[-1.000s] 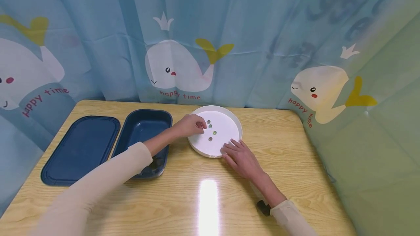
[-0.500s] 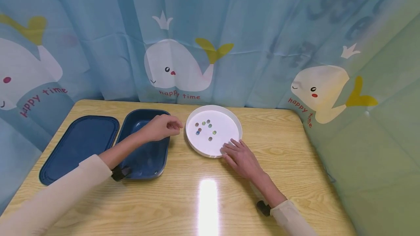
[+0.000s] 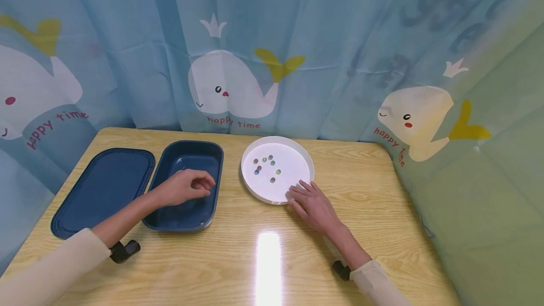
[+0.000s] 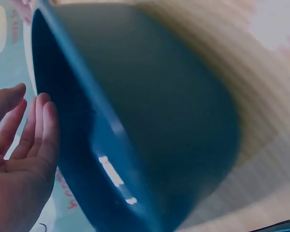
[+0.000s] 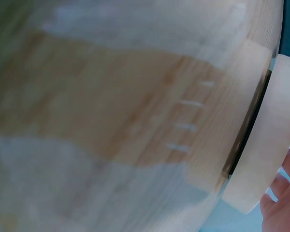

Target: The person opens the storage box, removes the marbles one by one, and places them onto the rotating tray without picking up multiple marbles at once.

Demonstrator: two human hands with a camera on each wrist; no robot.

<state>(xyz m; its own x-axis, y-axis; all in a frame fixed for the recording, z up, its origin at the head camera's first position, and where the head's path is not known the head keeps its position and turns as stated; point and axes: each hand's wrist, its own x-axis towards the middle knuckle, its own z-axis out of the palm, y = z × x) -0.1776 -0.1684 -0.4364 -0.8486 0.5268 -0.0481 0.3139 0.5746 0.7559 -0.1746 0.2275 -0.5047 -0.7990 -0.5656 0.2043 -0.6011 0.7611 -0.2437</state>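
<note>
Over the blue rectangular box point(image 3: 187, 216) hovers my left hand point(image 3: 182, 187), its fingers loosely bent. In the left wrist view the thumb and fingers of the left hand point(image 4: 26, 154) are apart, with nothing between them, beside the rim of the box point(image 4: 164, 111). Several small colourful glass marbles point(image 3: 273, 163) lie scattered in a round white tray point(image 3: 293, 148). My right hand point(image 3: 313, 206) rests at the tray's near right rim with fingers spread. The right wrist view catches part of that hand point(image 5: 285, 203) behind the tray's white wall point(image 5: 263, 140).
A flat blue lid point(image 3: 104, 192) lies left of the box. A small round spot point(image 3: 201, 222) shows in the box's near right corner. The wooden table point(image 3: 357, 169) backs onto a blue whale-print curtain point(image 3: 331, 37). Each wrist wears a black strap.
My left hand has drawn left from above the tray to over the box, uncovering more marbles in the tray. My right hand has stayed at the tray's rim.
</note>
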